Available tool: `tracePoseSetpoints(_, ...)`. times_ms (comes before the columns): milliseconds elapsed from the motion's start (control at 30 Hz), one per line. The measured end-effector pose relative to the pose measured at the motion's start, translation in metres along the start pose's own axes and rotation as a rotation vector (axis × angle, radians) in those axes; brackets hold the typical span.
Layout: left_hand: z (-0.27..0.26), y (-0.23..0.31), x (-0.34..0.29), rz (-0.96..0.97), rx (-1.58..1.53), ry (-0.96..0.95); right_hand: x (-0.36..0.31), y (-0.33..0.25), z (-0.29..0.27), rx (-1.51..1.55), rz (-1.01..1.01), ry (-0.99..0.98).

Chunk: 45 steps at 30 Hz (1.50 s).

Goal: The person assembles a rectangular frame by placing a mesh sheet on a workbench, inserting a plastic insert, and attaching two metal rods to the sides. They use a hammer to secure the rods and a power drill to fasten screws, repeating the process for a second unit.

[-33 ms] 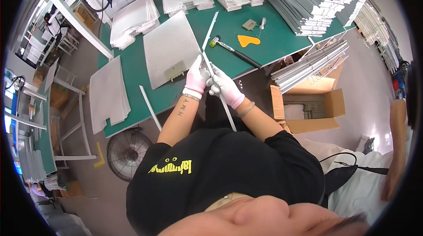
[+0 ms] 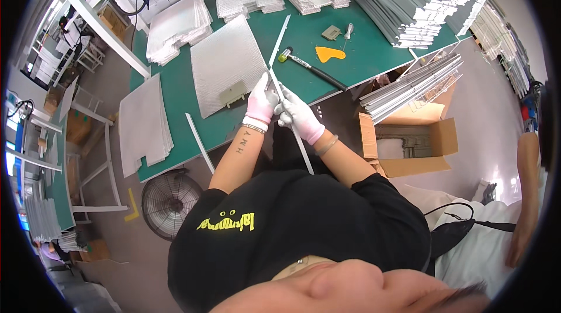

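Observation:
A thin white metal strip (image 2: 302,148) slants from the table's front edge down toward my body. Round it, my gloved right hand (image 2: 301,116) is closed, fingers curled. My gloved left hand (image 2: 261,104) pinches the same strip close to its upper end, just left of the right hand. Beyond that end, another narrow strip (image 2: 280,38) lies on the green table (image 2: 304,29). Left of my hands rests a silvery textured panel (image 2: 225,56) with a small beige plastic piece (image 2: 234,94) on its near corner. The fingertips are partly hidden behind the strip.
To the right lie a hammer (image 2: 312,69), yellow scraper (image 2: 330,53), screwdriver (image 2: 349,31) and beige block (image 2: 331,33). Panel stacks (image 2: 149,123) line the left and back. Grey profiles (image 2: 385,3) fill the far right. An open carton (image 2: 418,165), a floor fan (image 2: 170,205) and another person's arm (image 2: 527,190) are nearby.

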<state>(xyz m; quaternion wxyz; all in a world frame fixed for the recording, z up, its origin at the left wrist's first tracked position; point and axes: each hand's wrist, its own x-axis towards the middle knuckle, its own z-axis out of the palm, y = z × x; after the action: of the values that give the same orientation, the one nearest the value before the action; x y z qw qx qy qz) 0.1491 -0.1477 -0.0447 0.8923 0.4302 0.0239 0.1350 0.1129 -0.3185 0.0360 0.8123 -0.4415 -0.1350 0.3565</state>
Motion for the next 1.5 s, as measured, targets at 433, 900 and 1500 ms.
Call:
tracePoseSetpoints(433,0.030,0.017,-0.011,-0.115,-0.342,0.033,0.001,-0.004,0.002,-0.181,-0.032,0.071)
tracePoseSetpoints(900,0.029,0.013,-0.008,-0.040,-0.315,0.027,0.002,-0.003,0.003,-0.281,-0.039,0.157)
tracePoseSetpoints(1500,0.036,0.015,-0.010,-0.275,-0.377,0.146,0.019,-0.015,-0.003,-0.362,-0.023,0.140)
